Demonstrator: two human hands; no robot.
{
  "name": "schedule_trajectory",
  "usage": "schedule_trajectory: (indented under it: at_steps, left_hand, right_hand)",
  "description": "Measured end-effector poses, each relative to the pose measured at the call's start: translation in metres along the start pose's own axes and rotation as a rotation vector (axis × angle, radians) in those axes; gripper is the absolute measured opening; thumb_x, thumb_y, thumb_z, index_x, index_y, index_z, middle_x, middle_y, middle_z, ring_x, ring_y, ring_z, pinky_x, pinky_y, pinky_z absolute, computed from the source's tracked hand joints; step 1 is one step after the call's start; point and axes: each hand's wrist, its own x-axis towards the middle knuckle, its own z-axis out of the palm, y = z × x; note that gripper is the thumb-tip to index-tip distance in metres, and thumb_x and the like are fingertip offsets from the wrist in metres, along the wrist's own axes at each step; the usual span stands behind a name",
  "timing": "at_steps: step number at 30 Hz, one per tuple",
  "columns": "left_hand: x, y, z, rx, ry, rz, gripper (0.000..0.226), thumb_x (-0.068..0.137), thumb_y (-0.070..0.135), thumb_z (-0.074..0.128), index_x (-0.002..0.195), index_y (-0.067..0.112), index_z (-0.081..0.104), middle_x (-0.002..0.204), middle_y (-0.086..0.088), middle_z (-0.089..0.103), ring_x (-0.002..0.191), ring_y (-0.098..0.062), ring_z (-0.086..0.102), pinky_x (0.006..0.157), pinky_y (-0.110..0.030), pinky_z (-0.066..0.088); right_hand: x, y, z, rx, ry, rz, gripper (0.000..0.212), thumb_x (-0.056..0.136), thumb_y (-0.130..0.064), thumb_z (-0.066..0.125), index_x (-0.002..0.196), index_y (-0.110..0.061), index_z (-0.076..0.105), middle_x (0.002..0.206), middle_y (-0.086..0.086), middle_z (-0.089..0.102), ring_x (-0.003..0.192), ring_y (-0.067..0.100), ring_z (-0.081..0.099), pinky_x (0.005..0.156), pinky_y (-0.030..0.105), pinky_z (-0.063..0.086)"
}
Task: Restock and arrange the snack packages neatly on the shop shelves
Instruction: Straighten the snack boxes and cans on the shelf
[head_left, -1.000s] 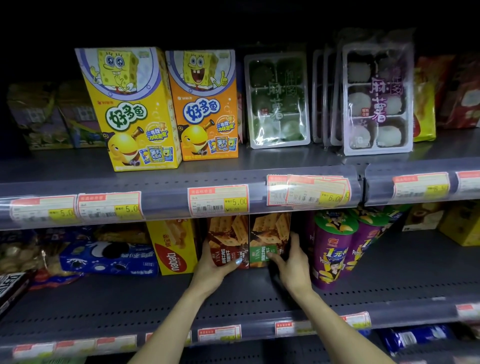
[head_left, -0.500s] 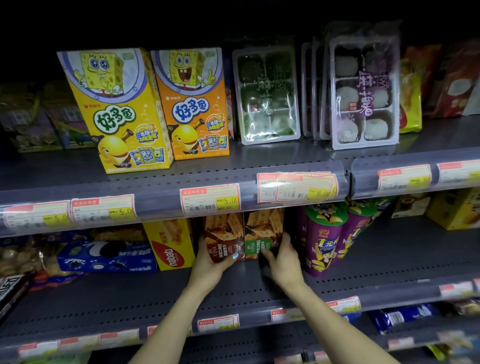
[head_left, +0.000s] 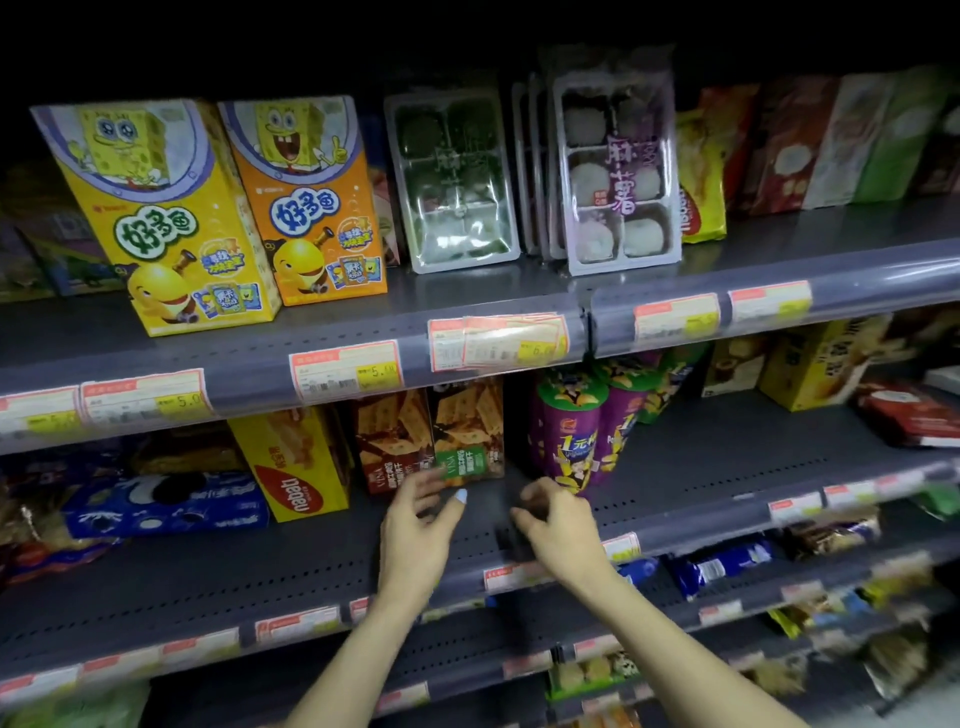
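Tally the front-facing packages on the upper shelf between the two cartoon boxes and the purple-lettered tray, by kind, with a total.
Cartoon snack boxes: 2, yellow box and orange box
Clear six-cell trays facing front: 2, green-filled tray and purple-lettered tray
Total: 4
More trays stand edge-on between the two trays; their number cannot be told.

Two cracker boxes (head_left: 431, 436) upright (middle shelf).
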Motion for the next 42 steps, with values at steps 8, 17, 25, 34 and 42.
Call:
schedule_trajectory:
  at_steps: [8,17,25,34,42]
  left_hand:
    - [-0.004,0.02,0.074,0.009,-0.094,-0.013,0.037,0.081,0.016,0.075,0.108,0.034,0.056,0.114,0.008,0.061,0.104,-0.014,0.059,0.082,-0.019,0.05]
    - [-0.001,0.037,0.134,0.092,0.02,-0.086,0.081,0.071,0.027,0.083,0.14,0.018,0.042,0.129,0.001,0.055,0.119,-0.018,0.052,0.097,-0.034,0.045]
    - [0.001,0.051,0.151,0.165,0.083,-0.053,0.071,0.072,0.021,0.083,0.133,0.014,0.048,0.112,0.006,0.061,0.099,-0.004,0.056,0.068,0.003,0.04]
    - [0.007,0.04,0.157,0.184,0.169,-0.034,0.067,0.073,0.025,0.082,0.131,0.015,0.05,0.116,0.002,0.066,0.103,-0.013,0.062,0.085,-0.029,0.053]
    - [0.01,0.034,0.157,0.146,0.193,-0.025,0.065,0.075,0.022,0.081,0.132,0.017,0.049,0.108,0.009,0.062,0.099,-0.007,0.06,0.073,-0.01,0.047]
  right_hand:
    - [0.021,0.049,-0.079,-0.077,-0.071,-0.003,0.019,0.077,-0.02,0.069,0.066,-0.019,0.054,0.065,0.0,0.062,0.067,0.019,0.057,0.057,0.028,0.036]
    - [0.061,0.083,-0.118,0.034,-0.056,-0.099,0.029,0.079,-0.026,0.073,0.091,-0.013,0.05,0.088,0.004,0.06,0.082,0.023,0.055,0.065,0.03,0.037]
    - [0.083,0.096,-0.109,0.185,-0.068,-0.167,0.071,0.074,-0.033,0.079,0.132,-0.011,0.044,0.127,0.009,0.054,0.117,0.025,0.053,0.088,0.03,0.044]
    - [0.1,0.095,-0.106,0.241,-0.037,-0.218,0.056,0.074,-0.028,0.08,0.12,-0.01,0.053,0.108,0.005,0.067,0.1,0.021,0.063,0.076,0.027,0.046]
    - [0.1,0.102,-0.115,0.262,-0.027,-0.235,0.057,0.071,-0.028,0.082,0.12,-0.015,0.056,0.099,-0.007,0.065,0.092,0.01,0.063,0.078,0.022,0.049]
